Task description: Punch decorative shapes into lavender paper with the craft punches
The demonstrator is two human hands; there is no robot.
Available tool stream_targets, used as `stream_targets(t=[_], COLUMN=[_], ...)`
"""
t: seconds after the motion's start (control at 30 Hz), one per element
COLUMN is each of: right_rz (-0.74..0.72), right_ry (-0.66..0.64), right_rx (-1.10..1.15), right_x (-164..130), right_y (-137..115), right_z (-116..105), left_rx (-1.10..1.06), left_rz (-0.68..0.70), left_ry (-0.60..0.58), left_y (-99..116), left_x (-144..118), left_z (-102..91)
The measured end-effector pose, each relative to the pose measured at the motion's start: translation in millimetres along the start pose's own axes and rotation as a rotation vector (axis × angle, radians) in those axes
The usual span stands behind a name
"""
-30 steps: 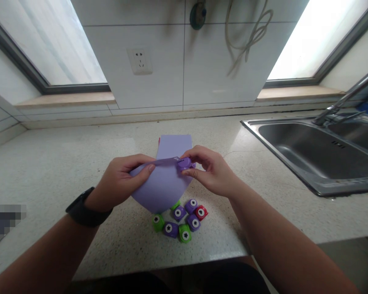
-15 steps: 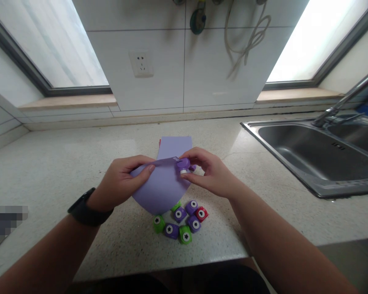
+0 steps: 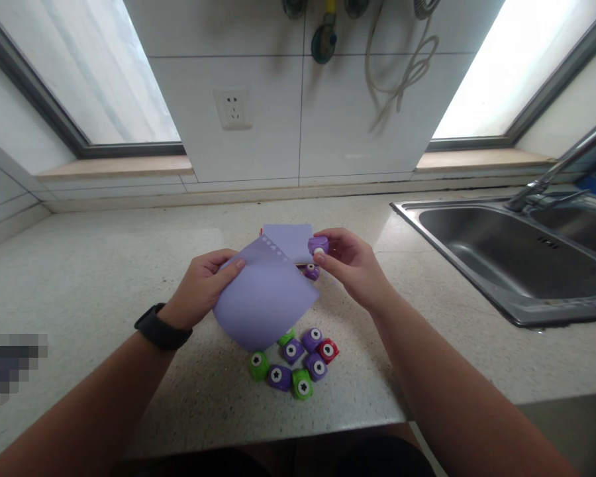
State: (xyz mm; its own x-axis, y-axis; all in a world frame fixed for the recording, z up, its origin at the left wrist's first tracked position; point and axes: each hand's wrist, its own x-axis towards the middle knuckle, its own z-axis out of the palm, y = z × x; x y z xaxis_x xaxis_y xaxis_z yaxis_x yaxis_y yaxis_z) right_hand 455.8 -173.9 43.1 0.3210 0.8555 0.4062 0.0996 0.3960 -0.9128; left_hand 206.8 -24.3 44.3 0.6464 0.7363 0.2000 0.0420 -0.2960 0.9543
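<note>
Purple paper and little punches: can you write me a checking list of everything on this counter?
Surface: speckled countertop.
Job's things: curved purple sheet with a row of holes; purple punch.
Clutter: cluster of small punches; purple paper stack; another punch.
Grippers: left hand pinches the sheet; right hand holds the purple punch.
Cables: hose hanging on the wall.
Surroundings: sink, wall socket, windows.

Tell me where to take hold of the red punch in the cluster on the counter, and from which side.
Take the red punch by its two flat sides, coming from above and from the right. It sits at the cluster's right edge, with purple punches crowding its left, so only the right side and the top are free. The right hand is nearer, but it already holds a small purple punch.
</note>
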Motion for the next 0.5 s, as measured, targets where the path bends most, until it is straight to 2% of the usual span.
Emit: stream_targets(t=[0.23,0.5], right_rz=[0.118,0.202], right_ry=[0.011,-0.060], right_rx=[-0.100,-0.298], right_x=[3.9,4.8], right_y=[6.9,16.7], right_z=[-3.1,-11.4], left_rx=[-0.278,-0.450], left_rz=[-0.192,-0.268], left_ry=[0.075,0.160], left_y=[-25.7,-45.4], left_x=[4.3,6.6], left_z=[4.4,4.1])
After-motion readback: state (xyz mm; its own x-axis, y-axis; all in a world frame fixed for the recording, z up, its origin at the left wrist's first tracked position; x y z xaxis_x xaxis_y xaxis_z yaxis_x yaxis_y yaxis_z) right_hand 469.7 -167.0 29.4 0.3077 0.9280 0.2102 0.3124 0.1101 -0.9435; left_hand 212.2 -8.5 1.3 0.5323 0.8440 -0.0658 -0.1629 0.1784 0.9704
